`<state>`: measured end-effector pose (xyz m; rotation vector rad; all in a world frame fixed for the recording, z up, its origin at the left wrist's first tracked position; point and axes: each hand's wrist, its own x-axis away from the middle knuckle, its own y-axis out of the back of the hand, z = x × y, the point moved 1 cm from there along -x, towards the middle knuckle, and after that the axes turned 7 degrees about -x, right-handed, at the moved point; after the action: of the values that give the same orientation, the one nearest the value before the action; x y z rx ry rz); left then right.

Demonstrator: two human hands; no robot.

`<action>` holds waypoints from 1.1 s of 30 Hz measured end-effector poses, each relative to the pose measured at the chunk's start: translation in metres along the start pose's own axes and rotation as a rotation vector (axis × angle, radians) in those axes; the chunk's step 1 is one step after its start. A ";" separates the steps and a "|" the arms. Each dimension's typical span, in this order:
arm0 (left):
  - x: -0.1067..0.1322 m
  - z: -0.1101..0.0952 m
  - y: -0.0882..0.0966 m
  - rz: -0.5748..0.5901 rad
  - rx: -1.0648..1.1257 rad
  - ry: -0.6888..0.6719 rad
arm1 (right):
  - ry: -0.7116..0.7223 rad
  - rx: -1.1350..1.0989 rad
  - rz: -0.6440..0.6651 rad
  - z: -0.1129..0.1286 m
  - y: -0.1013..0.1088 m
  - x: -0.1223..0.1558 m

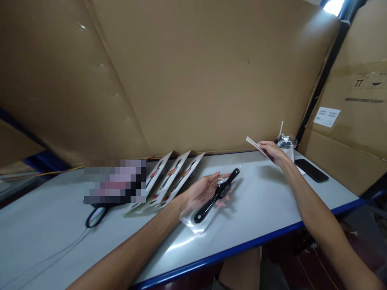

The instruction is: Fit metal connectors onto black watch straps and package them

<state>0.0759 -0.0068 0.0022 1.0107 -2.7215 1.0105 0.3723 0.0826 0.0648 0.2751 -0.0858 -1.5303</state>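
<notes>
1. Left hand [202,190] sat centre frame, palm up, just above the tabletop [266,203].
2. It carried a black strap [217,196] inside a clear sleeve [198,226]. The strap ran diagonally from lower left to upper right, its upper end sticking out past the fingertips.
3. Left fingers were loosely curled, cradling strap and sleeve from below. It was a hold, not a tight clamp.
4. The sleeve's lower end hung off the palm, touching or nearly touching the tabletop; couldn't tell which.
5. Right hand [272,151] was stretched to the right of centre, toward the back edge of the tabletop.
6. Right fingers were pinched together on a thin card [253,143], which pointed to the upper left.
7. Just behind the right hand was a small bag [285,141] of dark bits. A phone [311,170] lay flat to its right.
8. Left of the left hand, three packaged cards [171,177] were fanned in an overlapping row.
9. Further left, a black loop [95,216] lay on the tabletop.
10. A cardboard sheet [196,72] leaned along the back. Cartons [356,121] were stacked at the right edge of the frame.
</notes>
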 end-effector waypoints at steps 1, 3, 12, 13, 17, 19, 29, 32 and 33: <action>0.001 0.000 0.000 0.027 -0.001 0.032 | 0.029 0.113 -0.005 0.004 -0.002 0.003; 0.003 0.001 -0.002 0.083 0.004 0.069 | 0.128 0.412 -0.050 0.013 -0.008 0.013; 0.004 0.009 0.003 0.215 0.108 0.143 | 0.311 1.141 -0.235 0.050 -0.001 0.047; 0.005 0.008 0.003 0.235 0.115 0.157 | 0.316 1.137 -0.224 0.051 0.002 0.047; 0.006 0.007 0.001 0.228 0.097 0.199 | 0.375 1.070 -0.098 0.048 0.005 0.045; 0.007 0.006 -0.002 0.179 0.074 0.203 | 0.418 1.015 -0.051 0.045 0.003 0.044; 0.012 0.005 -0.010 0.270 0.065 0.231 | 0.366 0.912 0.146 0.037 -0.008 0.040; 0.013 0.005 -0.014 0.204 0.030 0.252 | 0.367 0.941 0.175 0.037 -0.010 0.041; 0.013 0.005 -0.016 0.189 0.019 0.254 | 0.366 0.946 0.187 0.037 -0.010 0.041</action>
<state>0.0762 -0.0260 0.0105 0.5869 -2.6351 1.1091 0.3559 0.0373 0.0940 1.2519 -0.5319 -1.1391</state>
